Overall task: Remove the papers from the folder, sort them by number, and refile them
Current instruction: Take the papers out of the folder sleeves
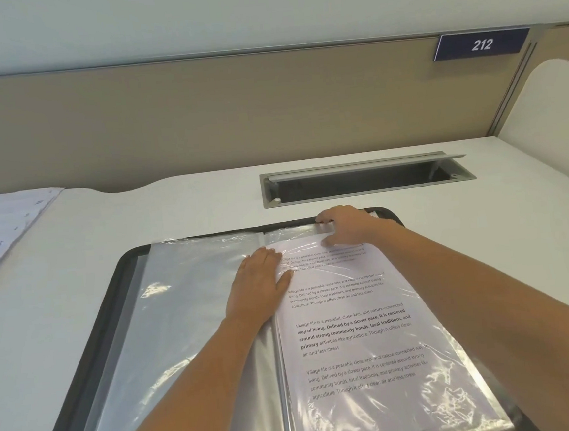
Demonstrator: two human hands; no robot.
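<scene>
Right hand (346, 227) is pinching the printed sheet (355, 329) at the sleeve (291, 233) mouth while the flat, open left hand (258, 283) is steadying the folder (94, 338); next, seemingly, a straight slide

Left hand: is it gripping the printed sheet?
No, the left hand lies flat with fingers straight, pressing down at the left edge of the printed sheet.
</scene>
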